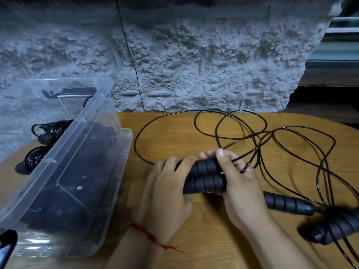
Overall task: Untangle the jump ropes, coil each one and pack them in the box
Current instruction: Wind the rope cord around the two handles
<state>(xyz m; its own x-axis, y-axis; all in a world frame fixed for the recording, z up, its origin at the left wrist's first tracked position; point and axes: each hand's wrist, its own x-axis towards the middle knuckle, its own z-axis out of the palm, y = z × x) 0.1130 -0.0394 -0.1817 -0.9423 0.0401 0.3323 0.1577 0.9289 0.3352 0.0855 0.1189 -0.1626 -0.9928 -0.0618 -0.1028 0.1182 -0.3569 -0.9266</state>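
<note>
A rough grey stone wall (194, 65) runs along the far side of a wooden table (174, 133). On the left of the table stands a clear plastic box (87, 191), tilted in the view, with a clear panel rising at its far side. Dark shapes show through its walls, too smeared by reflections to make out. Two coiled ropes (50, 131) show at the box's left; whether they lie inside it or just beyond its wall cannot be told through the clear plastic.

In the near middle both hands hold a pair of black ribbed foam handles (204, 175) lying side by side, just above the tabletop. The left hand (169, 191), with a red thread (149, 236) round its wrist, has its fingers curved over the handles' left ends and covers them. The right hand (239, 191) is wrapped round their right ends, its thumb on top where the thin black cable (256, 150) leaves the grip. The cable spreads over the far right of the table in loose loops that cross one another, so single strands cannot be followed through the tangle.

Near the right hand, on the right, a third handle (287, 202) lies on the wood, its left end hidden behind that hand. A fourth handle (336, 228) sits further right, blurred and partly cut off by the edge. A dark object (7, 243) at the near left corner is also cut off
</note>
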